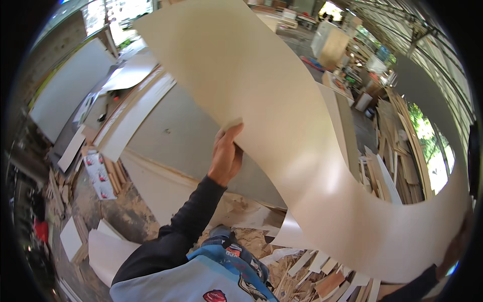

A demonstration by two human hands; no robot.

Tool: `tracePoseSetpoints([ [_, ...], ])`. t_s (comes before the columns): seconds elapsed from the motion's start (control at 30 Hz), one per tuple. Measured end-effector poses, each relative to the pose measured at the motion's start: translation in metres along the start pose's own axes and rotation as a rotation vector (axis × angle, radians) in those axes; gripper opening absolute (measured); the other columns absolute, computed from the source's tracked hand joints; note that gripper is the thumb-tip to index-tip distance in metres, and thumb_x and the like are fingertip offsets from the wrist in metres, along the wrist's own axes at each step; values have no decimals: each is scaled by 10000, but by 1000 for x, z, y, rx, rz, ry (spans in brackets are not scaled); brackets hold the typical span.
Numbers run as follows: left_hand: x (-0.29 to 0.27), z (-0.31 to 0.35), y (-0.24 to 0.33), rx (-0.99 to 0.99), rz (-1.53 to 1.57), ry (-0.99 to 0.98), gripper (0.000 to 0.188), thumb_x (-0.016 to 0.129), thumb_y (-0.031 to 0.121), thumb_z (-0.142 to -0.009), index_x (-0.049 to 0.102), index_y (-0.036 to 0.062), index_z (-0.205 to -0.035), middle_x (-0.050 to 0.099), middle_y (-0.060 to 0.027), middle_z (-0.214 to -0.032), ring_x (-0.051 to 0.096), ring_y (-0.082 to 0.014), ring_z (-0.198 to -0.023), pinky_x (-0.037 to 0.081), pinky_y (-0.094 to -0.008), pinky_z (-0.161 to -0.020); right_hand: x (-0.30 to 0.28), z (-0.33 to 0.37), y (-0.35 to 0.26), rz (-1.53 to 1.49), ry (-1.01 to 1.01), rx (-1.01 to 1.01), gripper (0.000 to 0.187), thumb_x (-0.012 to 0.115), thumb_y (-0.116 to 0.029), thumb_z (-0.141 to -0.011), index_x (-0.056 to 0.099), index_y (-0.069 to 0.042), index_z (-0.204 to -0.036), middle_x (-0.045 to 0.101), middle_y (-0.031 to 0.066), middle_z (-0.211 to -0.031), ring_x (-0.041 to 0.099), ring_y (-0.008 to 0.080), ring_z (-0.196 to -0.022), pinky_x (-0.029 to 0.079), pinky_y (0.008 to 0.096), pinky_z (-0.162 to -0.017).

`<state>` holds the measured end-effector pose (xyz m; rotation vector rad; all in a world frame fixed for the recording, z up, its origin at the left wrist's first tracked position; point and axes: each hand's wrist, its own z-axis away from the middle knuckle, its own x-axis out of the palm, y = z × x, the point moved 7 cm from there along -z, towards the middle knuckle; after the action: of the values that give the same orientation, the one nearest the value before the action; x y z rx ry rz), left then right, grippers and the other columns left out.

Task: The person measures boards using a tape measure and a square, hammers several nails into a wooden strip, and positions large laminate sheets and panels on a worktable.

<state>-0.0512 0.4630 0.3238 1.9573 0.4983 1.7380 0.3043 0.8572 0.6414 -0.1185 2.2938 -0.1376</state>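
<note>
A long, thin, cream laminate sheet [282, 110] sweeps across the view from the upper left to the far right, where it bends upward in a wide curve. My left hand [227, 153] is closed on its near edge, the thumb lying on the upper face and the fingers partly hidden beneath. At the far right rim, my right hand [455, 246] is dark and cut off by the picture's edge; it appears closed on the sheet's lower edge. Under the sheet lies a broad grey panel [171, 131] like a tabletop, its near edge by my body.
White strips [136, 118] lie along the left of the panel. Wood offcuts [332, 282] litter the floor at my front right, and boards [402, 146] are piled farther right. A large white panel [75, 90] leans at the left. A pale cabinet [329, 44] stands behind.
</note>
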Motion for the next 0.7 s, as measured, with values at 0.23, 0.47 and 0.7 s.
tracePoseSetpoints([
  [0.23,-130,98,77,162,23,109,216,560,104,-974,605,38,-1174,624,-66,-1223,591,-185,-1139,488,-334,-945,214,44,-54,117,-24,-392,492,362,97,-860,623,-58,-1248,639,138,-1238,590,318,-1204,450,473,-1050],
  [0.47,-220,152,113,202,-112,297,250,555,89,-977,559,50,-1224,612,-52,-1223,593,-169,-1127,503,-327,-935,343,113,-127,86,-207,-407,449,560,77,-726,709,-105,-1108,640,50,-1237,578,269,-1173,467,456,-1026],
  [0.7,-314,189,125,133,-108,421,277,544,109,-984,538,65,-1258,619,-60,-1212,610,-200,-1103,514,-358,-917,400,187,-162,3,-407,-287,358,599,17,-765,707,-69,-1095,635,86,-1220,547,315,-1179,438,469,-1041],
])
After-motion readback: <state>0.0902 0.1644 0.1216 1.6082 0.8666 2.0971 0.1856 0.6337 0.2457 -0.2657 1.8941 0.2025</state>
